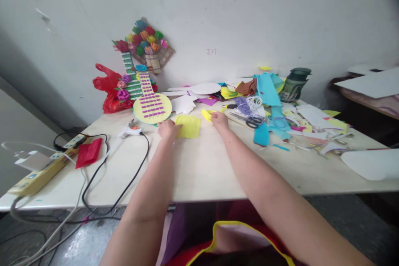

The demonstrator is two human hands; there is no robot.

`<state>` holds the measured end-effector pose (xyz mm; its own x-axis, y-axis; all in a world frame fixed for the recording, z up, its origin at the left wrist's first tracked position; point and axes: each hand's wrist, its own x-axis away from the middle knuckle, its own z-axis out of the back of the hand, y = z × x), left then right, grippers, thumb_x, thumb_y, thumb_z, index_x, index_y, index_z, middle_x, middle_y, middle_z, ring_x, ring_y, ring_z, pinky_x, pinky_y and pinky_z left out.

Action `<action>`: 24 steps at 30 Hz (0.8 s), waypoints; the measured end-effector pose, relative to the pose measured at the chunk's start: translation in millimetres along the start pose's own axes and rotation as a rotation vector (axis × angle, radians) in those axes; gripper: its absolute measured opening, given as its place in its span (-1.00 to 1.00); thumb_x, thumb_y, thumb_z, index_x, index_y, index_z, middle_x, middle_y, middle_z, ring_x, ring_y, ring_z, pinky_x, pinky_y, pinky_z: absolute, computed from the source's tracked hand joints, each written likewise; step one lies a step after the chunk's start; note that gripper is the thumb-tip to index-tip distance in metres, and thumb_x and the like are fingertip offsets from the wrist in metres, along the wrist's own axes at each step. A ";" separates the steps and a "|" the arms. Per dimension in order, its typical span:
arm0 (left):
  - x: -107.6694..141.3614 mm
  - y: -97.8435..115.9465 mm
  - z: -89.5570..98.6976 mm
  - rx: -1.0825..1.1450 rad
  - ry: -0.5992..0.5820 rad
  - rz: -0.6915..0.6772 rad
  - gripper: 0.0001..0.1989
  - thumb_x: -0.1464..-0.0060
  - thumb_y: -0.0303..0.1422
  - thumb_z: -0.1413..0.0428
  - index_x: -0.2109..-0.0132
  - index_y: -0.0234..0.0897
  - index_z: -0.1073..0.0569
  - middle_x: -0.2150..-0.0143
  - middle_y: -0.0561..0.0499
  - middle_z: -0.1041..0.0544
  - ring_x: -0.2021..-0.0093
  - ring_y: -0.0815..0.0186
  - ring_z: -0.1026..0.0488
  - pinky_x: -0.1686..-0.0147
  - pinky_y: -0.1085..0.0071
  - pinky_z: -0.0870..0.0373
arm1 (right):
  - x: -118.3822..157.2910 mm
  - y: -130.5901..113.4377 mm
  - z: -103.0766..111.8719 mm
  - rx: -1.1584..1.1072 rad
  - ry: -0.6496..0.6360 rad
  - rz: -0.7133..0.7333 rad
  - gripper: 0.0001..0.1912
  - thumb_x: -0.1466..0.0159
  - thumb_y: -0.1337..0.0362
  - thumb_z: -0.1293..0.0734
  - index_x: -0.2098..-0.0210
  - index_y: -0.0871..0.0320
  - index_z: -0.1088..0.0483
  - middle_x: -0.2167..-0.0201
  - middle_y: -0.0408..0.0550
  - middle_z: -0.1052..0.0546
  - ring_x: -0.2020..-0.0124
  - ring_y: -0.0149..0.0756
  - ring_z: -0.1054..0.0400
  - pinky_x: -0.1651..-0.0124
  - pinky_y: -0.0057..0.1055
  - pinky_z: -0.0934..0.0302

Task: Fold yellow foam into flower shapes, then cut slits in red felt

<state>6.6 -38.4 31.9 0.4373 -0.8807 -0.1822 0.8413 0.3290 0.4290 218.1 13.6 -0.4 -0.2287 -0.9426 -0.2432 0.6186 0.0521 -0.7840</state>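
Note:
My left hand (168, 129) rests on the table between a round yellow paper guitar with purple strips (152, 108) and a square of yellow crepe paper (189, 127). Its thumb reaches onto the paper's left edge while the other fingers point toward the guitar's lower rim; it looks open, with nothing gripped. Just right of the square, my right hand (220, 120) is closed on a small folded strip of yellow crepe paper (206, 114). The fingertips cover that strip's right end. Scissors with dark handles (253, 121) lie to the right of this hand.
At left are a glue gun (129, 131), a power strip (46, 170), cables and red paper (89, 153). Paper flowers (146, 39) and a red bag (109, 87) stand behind. Yarn (245, 107), blue crepe paper (268, 89), scraps and a green bottle (295, 85) fill the right.

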 end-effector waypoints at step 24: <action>1.4 2.1 -9.3 1.194 -0.126 -0.212 -0.67 0.30 -0.17 -0.24 0.48 -0.26 -0.30 0.53 0.08 -0.40 0.47 0.37 -0.36 0.43 0.45 -0.26 | 26.8 -19.7 -9.0 -0.222 -0.114 0.130 -0.83 -0.15 0.23 -0.23 0.47 0.12 -0.42 0.47 -0.08 -0.50 0.39 -0.31 -0.38 0.26 -0.42 -0.22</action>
<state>12.0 -35.8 24.3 0.2371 -0.9274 -0.2893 0.0422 -0.2877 0.9568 193.0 -9.8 3.4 -0.0646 -0.9537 -0.2938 0.4548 0.2340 -0.8593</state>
